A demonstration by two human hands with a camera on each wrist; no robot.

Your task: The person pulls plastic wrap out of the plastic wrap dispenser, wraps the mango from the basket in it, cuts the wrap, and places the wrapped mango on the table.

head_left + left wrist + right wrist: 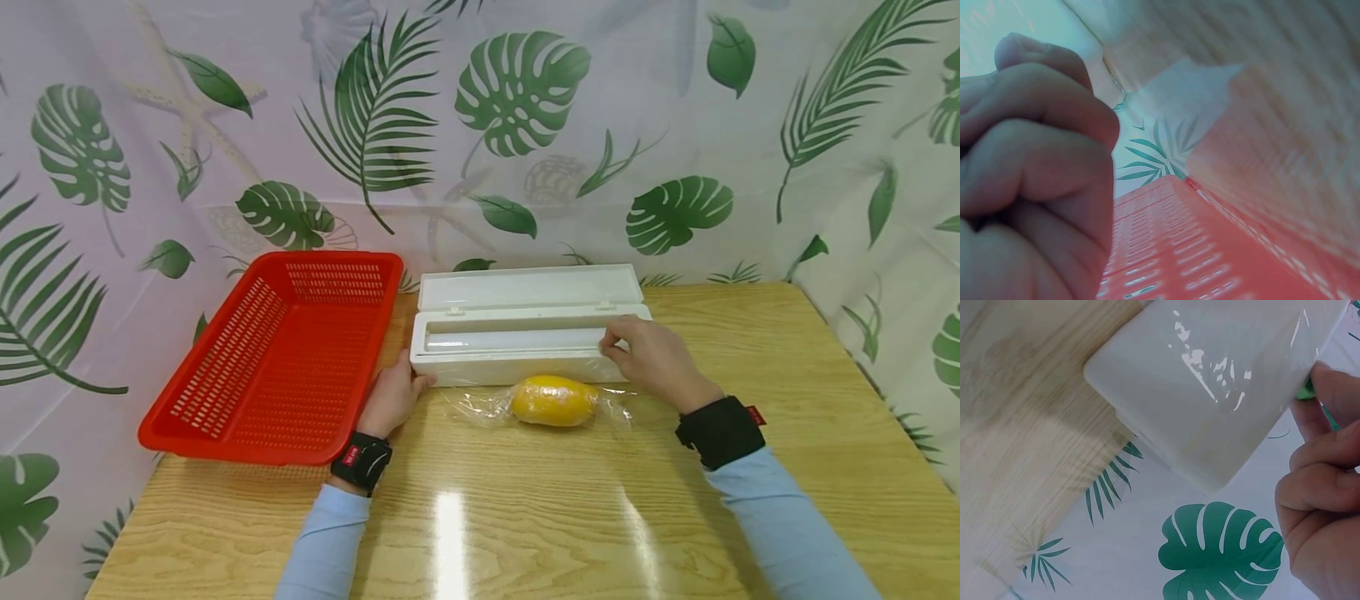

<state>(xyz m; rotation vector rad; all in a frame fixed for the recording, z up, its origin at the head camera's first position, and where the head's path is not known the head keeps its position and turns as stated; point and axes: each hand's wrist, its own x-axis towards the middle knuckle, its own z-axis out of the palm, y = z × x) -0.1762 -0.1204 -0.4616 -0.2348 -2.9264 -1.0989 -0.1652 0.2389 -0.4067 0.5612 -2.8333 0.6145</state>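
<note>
A white cling film box (pixel 517 371) lies on the table with its lid (pixel 525 287) tipped back, showing the film roll (pixel 517 340) inside. My left hand (pixel 392 398) holds the box by its left end; curled fingers (pixel 1041 144) fill the left wrist view. At the right end of the front edge, my right hand (pixel 652 354) pinches a small green slide cutter (pixel 1305 390), mostly hidden by the thumb and finger. Close in front of the box lies a yellow mango (pixel 555 401) in clear film (pixel 480 405), loose ends spreading to both sides. Glossy film covers the box's front.
A red plastic basket (pixel 300 400) with slotted walls stands at the left, close beside my left forearm. Behind the wooden table (pixel 525 517) hangs a white leaf-print cloth (pixel 450 125), which also borders both sides.
</note>
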